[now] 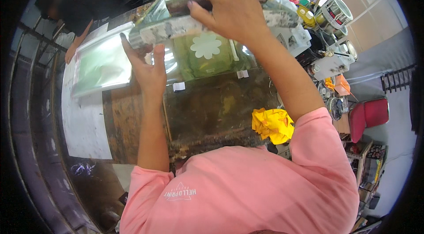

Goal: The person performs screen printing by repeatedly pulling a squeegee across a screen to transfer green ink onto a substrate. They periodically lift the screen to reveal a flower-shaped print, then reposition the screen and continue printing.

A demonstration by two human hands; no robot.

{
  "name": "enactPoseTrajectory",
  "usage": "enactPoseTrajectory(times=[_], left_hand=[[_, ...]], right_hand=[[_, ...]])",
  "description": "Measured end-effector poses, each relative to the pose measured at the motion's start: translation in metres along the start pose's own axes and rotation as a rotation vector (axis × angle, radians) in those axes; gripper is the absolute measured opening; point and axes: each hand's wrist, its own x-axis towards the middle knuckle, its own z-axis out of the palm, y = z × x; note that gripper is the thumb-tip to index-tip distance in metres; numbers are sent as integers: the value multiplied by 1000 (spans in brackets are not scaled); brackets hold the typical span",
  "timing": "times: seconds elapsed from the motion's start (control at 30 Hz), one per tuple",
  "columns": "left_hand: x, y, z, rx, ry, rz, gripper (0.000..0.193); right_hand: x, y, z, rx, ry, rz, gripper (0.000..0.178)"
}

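Note:
My right hand is closed over a long brown wooden bar, like a squeegee handle, at the far side of the table. Just in front runs the raised, paint-stained near rail of a screen-printing frame. My left hand is at the frame's left end, thumb and index finger spread apart; the frame hides its other fingers. Below the rail lies a greenish sheet with a pale flower shape. Small white tabs sit along the near edge of this work area.
Clear plastic sheets are stacked at left on white paper. A crumpled yellow cloth lies near my right arm. Paint cans and tubs crowd the far right. Another person leans at the table's far left; a red chair stands right.

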Motion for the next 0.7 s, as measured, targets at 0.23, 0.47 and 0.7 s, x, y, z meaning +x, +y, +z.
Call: enactPoseTrajectory(times=[0.23,0.47,0.7], left_hand=[[-71,-83,-31,1076,-377,-6,66],[-73,-81,-15,864,-431,-175,39],[-43,-60,5,783,-316,4,22]], right_hand=[[42,16,-10,154,144,17,46],[56,23,-14,207,79,44,47],[50,20,-10,220,127,43,48]])
